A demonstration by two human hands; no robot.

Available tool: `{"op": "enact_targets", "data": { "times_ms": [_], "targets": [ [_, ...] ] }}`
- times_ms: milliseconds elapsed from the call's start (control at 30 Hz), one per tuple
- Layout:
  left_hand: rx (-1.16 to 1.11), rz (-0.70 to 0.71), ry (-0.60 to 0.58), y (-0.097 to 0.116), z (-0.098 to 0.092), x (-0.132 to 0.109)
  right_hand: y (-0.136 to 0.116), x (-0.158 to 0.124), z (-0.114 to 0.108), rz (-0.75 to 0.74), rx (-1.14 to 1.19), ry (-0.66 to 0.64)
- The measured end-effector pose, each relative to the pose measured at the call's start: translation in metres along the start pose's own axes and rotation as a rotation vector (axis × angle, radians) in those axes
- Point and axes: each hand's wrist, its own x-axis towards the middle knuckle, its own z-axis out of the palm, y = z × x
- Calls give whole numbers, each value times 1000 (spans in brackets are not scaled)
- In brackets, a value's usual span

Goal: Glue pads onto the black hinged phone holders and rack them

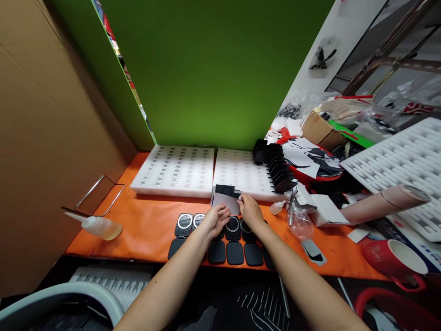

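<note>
My right hand (251,212) pinches the right edge of a thin sheet (224,200), pale grey below and black with a ring outline above. My left hand (216,220) is beside it, palm turned up and fingers apart, at the sheet's lower left; whether it touches the sheet I cannot tell. Under the hands lie several black folding pads in a row, their upper halves bearing rings, such as the pad with a silver ring (185,222) and the one with a dark face (233,225). Their lower square flaps (234,253) point toward me. My wrists and forearms partly hide the row.
Two white foam trays (179,170) stand behind, with black stands (279,168) on the right one. A squeeze bottle (101,227) lies left. Rightward are a small dropper bottle (277,208), a plastic bag (300,220), a pink tumbler (382,204) and a red mug (386,257).
</note>
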Motion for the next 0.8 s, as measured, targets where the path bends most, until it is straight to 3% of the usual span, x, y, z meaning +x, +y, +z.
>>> {"op": "enact_targets", "data": {
  "times_ms": [133, 367, 667, 800],
  "targets": [
    [-26, 23, 12, 0, -7, -1, 4, 6, -3, -95, 13, 92],
    [-50, 6, 31, -4, -14, 1, 7, -7, 2, -260, -86, 20],
    [-43, -27, 10, -5, -11, 6, -12, -8, 3, -19, -153, -102],
    [-45, -28, 23, -5, -12, 8, -13, -4, 2, 199, -36, -78]
  ]
}}
